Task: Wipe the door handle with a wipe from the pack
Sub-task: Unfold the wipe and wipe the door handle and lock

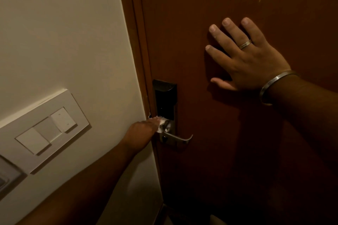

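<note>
Dim warm light, soft shadows — wide-angle edge bending

The door (237, 133) is dark reddish-brown wood with a faint vertical grain. The lock plate (165, 98) is glossy black above, silver lower down, and the door handle (178, 138) is silver. The wipe (161, 124) is white. The wall (64, 33) is cream; the switch panel (45, 129) is plain white. The ring (245, 44) and bangle (274, 86) are silver.
</note>
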`<state>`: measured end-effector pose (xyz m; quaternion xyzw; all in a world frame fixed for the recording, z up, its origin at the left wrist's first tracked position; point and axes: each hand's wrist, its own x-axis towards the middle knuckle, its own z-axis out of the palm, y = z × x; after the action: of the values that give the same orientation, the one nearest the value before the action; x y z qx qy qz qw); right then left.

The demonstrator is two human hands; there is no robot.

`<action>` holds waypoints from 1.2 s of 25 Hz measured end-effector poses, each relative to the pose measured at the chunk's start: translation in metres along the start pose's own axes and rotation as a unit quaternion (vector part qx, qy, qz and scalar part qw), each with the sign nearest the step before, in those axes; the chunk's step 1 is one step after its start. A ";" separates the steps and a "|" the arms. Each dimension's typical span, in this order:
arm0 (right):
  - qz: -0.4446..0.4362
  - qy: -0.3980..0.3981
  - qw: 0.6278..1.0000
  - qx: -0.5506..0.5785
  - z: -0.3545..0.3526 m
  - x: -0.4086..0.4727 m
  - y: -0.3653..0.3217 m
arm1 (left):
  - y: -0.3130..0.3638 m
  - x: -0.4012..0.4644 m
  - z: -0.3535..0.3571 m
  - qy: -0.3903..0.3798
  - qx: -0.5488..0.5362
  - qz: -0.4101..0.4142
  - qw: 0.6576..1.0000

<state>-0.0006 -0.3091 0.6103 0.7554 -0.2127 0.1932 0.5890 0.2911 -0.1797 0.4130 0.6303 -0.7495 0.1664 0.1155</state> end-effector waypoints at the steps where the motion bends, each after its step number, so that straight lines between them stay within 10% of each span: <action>1: -0.001 0.000 1.000 0.002 0.000 0.000 0.000 | -0.001 -0.002 0.001 -0.032 0.006 -0.005 0.999; 10: 0.002 0.005 1.000 0.003 0.000 0.001 0.000 | -0.001 0.001 0.012 -0.066 -0.066 -0.013 0.996; 15: 0.004 0.011 1.000 -0.003 0.001 0.001 0.000 | -0.010 -0.027 0.008 -0.154 -0.207 -0.180 0.949; 26: 0.006 0.017 1.000 0.007 0.002 0.000 0.000 | 0.005 -0.028 0.026 -0.058 -0.075 0.177 0.980; 30: 0.003 0.017 1.000 0.005 0.001 0.001 0.000 | -0.012 -0.016 0.020 -0.002 -0.077 0.107 0.991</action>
<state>0.0000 -0.3103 0.6101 0.7541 -0.2045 0.2085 0.5883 0.3067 -0.1752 0.3901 0.5361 -0.8233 0.1187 0.1440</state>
